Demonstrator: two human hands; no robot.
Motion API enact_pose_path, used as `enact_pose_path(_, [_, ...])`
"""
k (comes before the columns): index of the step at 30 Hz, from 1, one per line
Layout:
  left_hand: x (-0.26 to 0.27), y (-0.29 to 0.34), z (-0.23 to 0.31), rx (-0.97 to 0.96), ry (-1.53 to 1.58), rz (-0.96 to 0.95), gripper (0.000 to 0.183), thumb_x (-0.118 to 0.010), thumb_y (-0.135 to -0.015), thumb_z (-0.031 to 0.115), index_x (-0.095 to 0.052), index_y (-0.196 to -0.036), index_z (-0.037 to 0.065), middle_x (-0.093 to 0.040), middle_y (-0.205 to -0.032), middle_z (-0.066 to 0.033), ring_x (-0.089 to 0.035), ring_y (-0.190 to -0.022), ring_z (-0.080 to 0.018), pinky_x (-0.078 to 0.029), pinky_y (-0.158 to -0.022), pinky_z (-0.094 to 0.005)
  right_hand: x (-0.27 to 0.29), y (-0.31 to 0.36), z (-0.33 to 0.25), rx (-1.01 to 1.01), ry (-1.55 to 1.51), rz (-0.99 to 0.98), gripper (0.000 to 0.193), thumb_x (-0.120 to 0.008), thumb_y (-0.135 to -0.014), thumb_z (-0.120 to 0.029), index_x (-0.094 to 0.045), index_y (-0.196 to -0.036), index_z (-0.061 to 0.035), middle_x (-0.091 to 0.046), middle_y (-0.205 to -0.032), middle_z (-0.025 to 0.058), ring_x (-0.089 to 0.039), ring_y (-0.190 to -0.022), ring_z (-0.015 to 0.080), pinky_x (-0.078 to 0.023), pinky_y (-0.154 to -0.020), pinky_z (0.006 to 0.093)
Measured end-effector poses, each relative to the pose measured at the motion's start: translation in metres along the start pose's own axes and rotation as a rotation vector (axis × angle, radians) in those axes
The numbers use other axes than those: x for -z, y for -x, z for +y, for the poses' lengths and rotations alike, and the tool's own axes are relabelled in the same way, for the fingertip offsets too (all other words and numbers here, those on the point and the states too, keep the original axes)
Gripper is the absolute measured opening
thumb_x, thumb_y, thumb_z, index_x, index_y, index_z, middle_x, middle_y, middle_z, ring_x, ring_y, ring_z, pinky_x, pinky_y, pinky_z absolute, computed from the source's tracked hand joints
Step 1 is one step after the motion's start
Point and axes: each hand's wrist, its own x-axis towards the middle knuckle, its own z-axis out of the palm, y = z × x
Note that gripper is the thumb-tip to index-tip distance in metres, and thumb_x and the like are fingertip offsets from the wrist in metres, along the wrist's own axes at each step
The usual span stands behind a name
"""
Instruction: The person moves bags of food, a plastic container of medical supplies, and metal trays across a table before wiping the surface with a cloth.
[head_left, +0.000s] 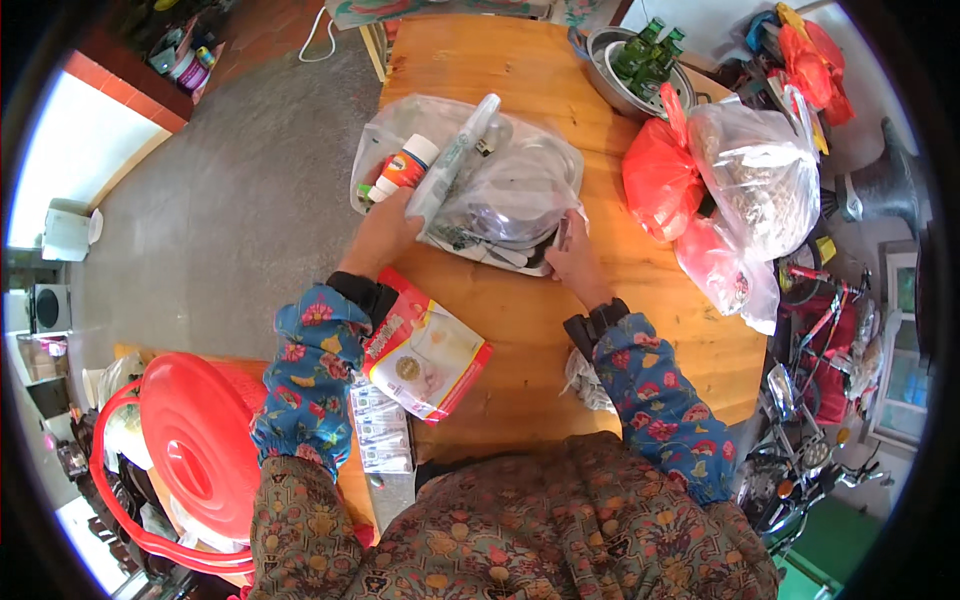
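A clear plastic bag (pixel 372 150) lies spread on the wooden table, over or around a shallow silver tray (pixel 500 258). Inside or under the film are a round, shiny, lid-like piece (pixel 515 190) and an orange bottle with a white cap (pixel 408 165). A long roll of pale plastic film (pixel 455 160) lies slantwise across it. My left hand (pixel 392 235) is closed at the near left edge of the bag, by the roll's lower end; its fingertips are partly hidden. At the near right corner, my right hand (pixel 578 258) pinches the bag's edge against the tray.
Near my left forearm lies a red-and-yellow packet (pixel 428 350), above small white packs (pixel 382 430). Red (pixel 660 180) and clear bags (pixel 755 170) stand at the right. Green bottles (pixel 648 60) sit in a metal basin (pixel 605 72). A red lidded bucket (pixel 195 450) is at lower left.
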Motion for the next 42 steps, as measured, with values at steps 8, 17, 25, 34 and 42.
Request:
enact_pose_path(8, [-0.016,0.044,0.045,-0.082,0.007,-0.090,0.038,-0.062,-0.078,0.017,-0.053,-0.113,0.003,-0.063,-0.098,-0.0280,-0.060,-0.097,-0.0435,-0.047,-0.084,-0.0487,0.048,0.051,0.016,-0.066,0.130,-0.063,0.077,-0.062,-0.073,-0.016,-0.028,-0.142,-0.0068,-0.059,-0.116,0.0263,-0.061,-0.103,0.0391,-0.048,-0.087,0.0411])
enact_pose_path(17, [-0.033,0.090,0.101,-0.026,-0.234,0.039,0.038,-0.063,-0.078,0.015,-0.053,-0.114,0.007,-0.061,-0.097,-0.0229,-0.061,-0.091,-0.0408,-0.049,-0.077,-0.0494,0.095,0.080,0.026,0.286,0.348,0.035,0.059,-0.064,-0.076,-0.017,-0.044,-0.131,-0.0055,-0.059,-0.099,0.0235,-0.059,-0.089,0.0415,-0.047,-0.078,0.0501])
enact_pose_path(25, [-0.071,0.082,0.178,-0.506,-0.278,0.336,0.030,-0.065,-0.077,0.012,-0.062,-0.106,0.010,-0.053,-0.090,-0.0139,-0.055,-0.088,-0.0348,-0.046,-0.077,-0.0446,0.094,0.044,0.030,0.430,0.350,0.106,0.040,-0.062,-0.080,-0.019,-0.055,-0.117,-0.0062,-0.056,-0.107,0.0197,-0.056,-0.099,0.0399,-0.047,-0.083,0.0466])
enact_pose_path(34, [-0.111,0.046,0.173,-0.266,-0.071,0.298,0.012,-0.071,-0.073,0.017,-0.068,-0.082,0.011,-0.055,-0.089,-0.0102,-0.057,-0.088,-0.0319,-0.046,-0.073,-0.0447,0.099,0.043,0.029,0.413,0.264,0.031,0.032,-0.062,-0.078,-0.018,-0.059,-0.106,-0.0041,-0.059,-0.102,0.0191,-0.057,-0.096,0.0388,-0.047,-0.083,0.0452])
enact_pose_path(42, [-0.121,0.033,0.182,-0.120,-0.222,0.412,0.010,-0.072,-0.072,0.023,-0.067,-0.076,0.015,-0.055,-0.087,-0.0063,-0.058,-0.089,-0.0291,-0.041,-0.076,-0.0459,0.101,0.045,0.029,0.422,0.234,0.020,0.032,-0.061,-0.080,-0.018,-0.060,-0.109,-0.0050,-0.059,-0.102,0.0184,-0.058,-0.094,0.0376,-0.048,-0.081,0.0444])
